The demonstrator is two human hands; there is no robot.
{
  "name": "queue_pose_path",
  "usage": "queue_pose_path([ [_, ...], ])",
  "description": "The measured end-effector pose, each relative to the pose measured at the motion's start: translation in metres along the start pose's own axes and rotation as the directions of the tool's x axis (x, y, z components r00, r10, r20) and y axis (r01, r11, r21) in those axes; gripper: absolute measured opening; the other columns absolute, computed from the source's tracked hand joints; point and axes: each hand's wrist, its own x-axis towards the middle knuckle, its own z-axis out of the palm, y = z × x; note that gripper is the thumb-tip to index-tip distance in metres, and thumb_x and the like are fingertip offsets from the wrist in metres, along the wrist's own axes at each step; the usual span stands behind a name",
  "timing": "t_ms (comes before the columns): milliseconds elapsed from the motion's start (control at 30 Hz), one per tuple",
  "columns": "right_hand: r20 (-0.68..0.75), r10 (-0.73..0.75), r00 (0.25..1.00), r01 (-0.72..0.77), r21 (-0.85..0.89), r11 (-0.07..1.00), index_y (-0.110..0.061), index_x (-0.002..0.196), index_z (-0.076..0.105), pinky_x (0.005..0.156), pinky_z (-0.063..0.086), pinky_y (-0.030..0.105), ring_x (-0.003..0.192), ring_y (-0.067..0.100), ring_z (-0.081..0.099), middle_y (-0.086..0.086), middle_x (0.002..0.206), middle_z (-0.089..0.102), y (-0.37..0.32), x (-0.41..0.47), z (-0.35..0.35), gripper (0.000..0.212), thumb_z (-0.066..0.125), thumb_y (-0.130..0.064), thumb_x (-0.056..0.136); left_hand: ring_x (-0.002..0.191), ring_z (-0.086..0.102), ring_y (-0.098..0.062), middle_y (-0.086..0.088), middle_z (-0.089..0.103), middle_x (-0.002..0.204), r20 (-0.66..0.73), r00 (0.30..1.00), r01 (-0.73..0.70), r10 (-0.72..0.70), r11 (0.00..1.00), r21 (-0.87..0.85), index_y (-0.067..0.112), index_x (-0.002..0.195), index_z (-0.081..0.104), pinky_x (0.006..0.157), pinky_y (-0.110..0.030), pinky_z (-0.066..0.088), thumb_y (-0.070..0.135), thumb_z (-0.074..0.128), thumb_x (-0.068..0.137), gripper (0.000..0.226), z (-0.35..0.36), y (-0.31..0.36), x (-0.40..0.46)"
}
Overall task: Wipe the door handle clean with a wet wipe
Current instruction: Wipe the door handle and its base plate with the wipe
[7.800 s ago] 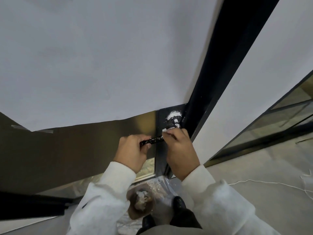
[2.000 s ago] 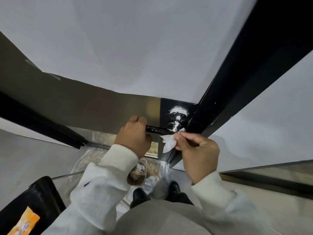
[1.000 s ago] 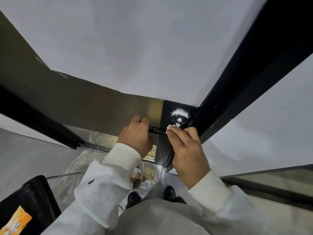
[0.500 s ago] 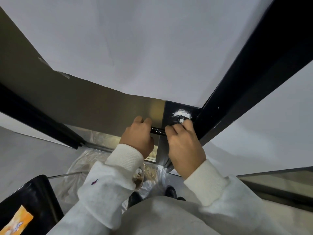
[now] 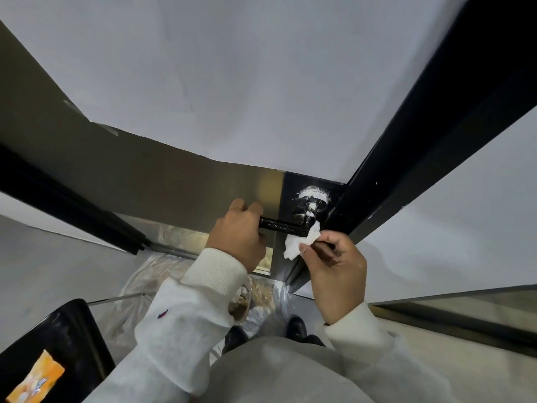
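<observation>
White wet wipe [image 5: 300, 242] sat pinched in my right hand [image 5: 334, 266] beside the door handle [image 5: 282, 225]; my left hand [image 5: 236, 235] gripped its end, steadying it.

One wide-angle view, taken from the camera on my head, facing forward and steeply down along the door [image 5: 261, 91]. It sits close: my hands, left [image 5: 236, 235] and right [image 5: 334, 266], fill the centre at the handle [image 5: 283, 226]. My sleeves and lap take the lower edge, the floor [image 5: 43, 257] the lower left. Straight edges such as the frame [image 5: 436, 135] bow outward toward the corners.
</observation>
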Motion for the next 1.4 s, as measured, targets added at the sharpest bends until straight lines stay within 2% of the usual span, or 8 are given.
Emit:
queue_pose_path([
  [233,0.19,0.449,0.873,-0.47,0.569,0.675,-0.001,0.097,0.071,0.074,0.061,0.033,0.08,0.022,0.073,0.01,0.083,0.073,-0.009,0.006,0.005,0.023,0.066,0.017,0.083,0.085,0.061,-0.034,-0.002,0.048,0.106,-0.005,1.0,0.021,-0.021,1.0,0.014,0.02,0.111,0.054,0.081,-0.044,0.056,0.018,0.062,0.086,0.027,0.001,0.002,-0.001],
  [400,0.519,0.535,0.667,-0.741,0.536,0.404,-0.012,0.068,0.069,0.065,0.058,0.032,0.068,0.019,0.07,0.011,0.078,0.071,-0.011,0.013,0.011,0.039,0.051,0.015,0.09,0.083,0.061,-0.037,-0.004,0.047,0.104,-0.004,0.999,0.032,-0.032,0.999,0.025,0.018,0.11,0.054,0.081,-0.045,0.054,0.019,0.061,0.084,0.026,0.0,0.004,-0.001],
  [500,0.633,0.482,0.606,-0.792,0.54,0.286,-0.016,0.095,0.07,0.067,0.059,0.036,0.082,0.024,0.07,0.011,0.091,0.073,-0.01,0.024,0.016,0.045,0.044,0.019,0.082,0.081,0.06,-0.035,-0.003,0.046,0.104,-0.002,0.999,0.035,-0.035,0.999,0.017,0.018,0.11,0.054,0.081,-0.045,0.053,0.018,0.06,0.084,0.027,-0.001,0.005,-0.002],
  [833,0.639,0.43,0.638,-0.769,0.566,0.298,-0.007,0.099,0.075,0.077,0.058,0.037,0.085,0.024,0.073,0.016,0.098,0.071,-0.003,0.014,0.007,0.048,0.036,0.02,0.088,0.078,0.061,-0.034,-0.003,0.046,0.106,-0.002,0.999,0.034,-0.034,0.999,0.009,0.018,0.11,0.053,0.078,-0.044,0.056,0.014,0.061,0.084,0.028,-0.003,0.006,-0.004],
  [1000,0.284,0.421,0.861,-0.508,0.474,0.719,-0.001,0.116,0.071,0.073,0.058,0.028,0.088,0.023,0.07,0.014,0.1,0.074,-0.006,0.005,-0.007,0.036,0.053,0.016,0.089,0.094,0.058,-0.034,-0.004,0.05,0.108,0.028,0.999,0.03,-0.032,0.997,0.077,0.018,0.112,0.053,0.086,-0.047,0.054,0.013,0.062,0.084,0.031,-0.005,0.008,-0.004],
  [1067,0.017,0.171,0.985,-0.171,0.084,0.982,-0.015,0.117,0.074,0.077,0.055,0.023,0.085,0.012,0.07,0.002,0.096,0.075,-0.012,0.008,-0.011,0.035,0.064,0.004,0.089,0.105,0.051,-0.031,-0.003,0.055,0.105,0.052,0.998,0.016,-0.025,0.986,0.165,0.019,0.113,0.055,0.092,-0.049,0.049,0.016,0.06,0.084,0.03,-0.009,0.009,-0.003],
  [1200,0.146,-0.358,0.922,0.385,-0.45,0.806,-0.011,0.123,0.071,0.085,0.053,0.024,0.086,0.014,0.063,0.008,0.104,0.064,-0.017,-0.001,-0.004,0.042,0.072,0.004,0.083,0.105,0.052,-0.031,-0.003,0.059,0.1,0.098,0.995,0.0,-0.022,0.975,0.22,0.021,0.109,0.057,0.094,-0.049,0.047,0.02,0.059,0.085,0.024,-0.014,0.01,0.001],
  [1400,0.123,-0.56,0.819,0.541,-0.489,0.684,-0.002,0.118,0.072,0.073,0.052,0.021,0.072,0.019,0.06,0.013,0.094,0.063,-0.025,0.001,-0.008,0.036,0.066,0.008,0.084,0.1,0.057,-0.031,-0.004,0.056,0.107,0.091,0.995,-0.043,0.03,0.989,0.145,0.02,0.118,0.053,0.091,-0.049,0.053,0.019,0.063,0.083,0.036,-0.013,0.006,-0.003],
])
